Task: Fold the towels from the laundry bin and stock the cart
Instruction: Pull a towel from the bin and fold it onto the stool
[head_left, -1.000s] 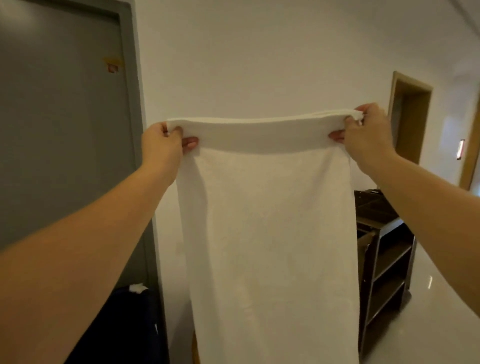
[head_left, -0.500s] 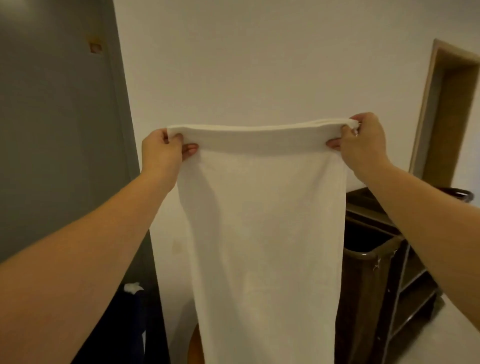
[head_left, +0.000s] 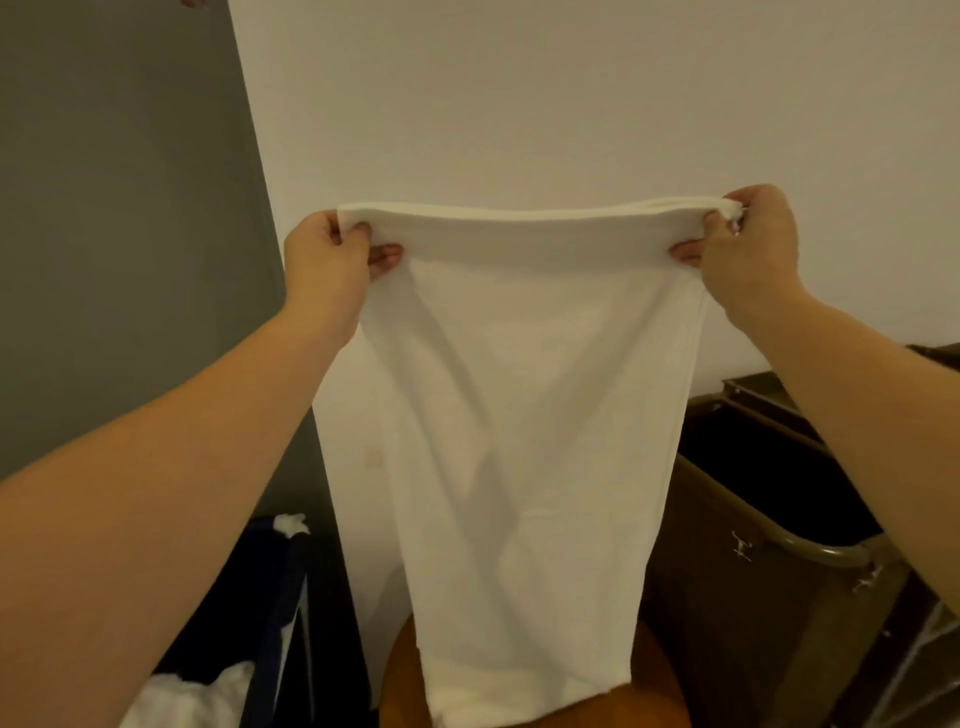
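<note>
While hands (head_left: 322, 265) (head_left: 750, 244) pinch top corners, towel (head_left: 519, 415) hangs between (taut)

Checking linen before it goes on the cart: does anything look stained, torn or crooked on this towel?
Nothing clear. The towel hangs roughly level between the left hand and right hand, only softly creased. A faint yellowish spot near its left edge may be on the wall instead.

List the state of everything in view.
towel, held up spread, hanging straight down
left hand, grips the towel's top left corner
right hand, grips the towel's top right corner
laundry bin, white laundry inside
cart, its brown bag open at the top
</note>
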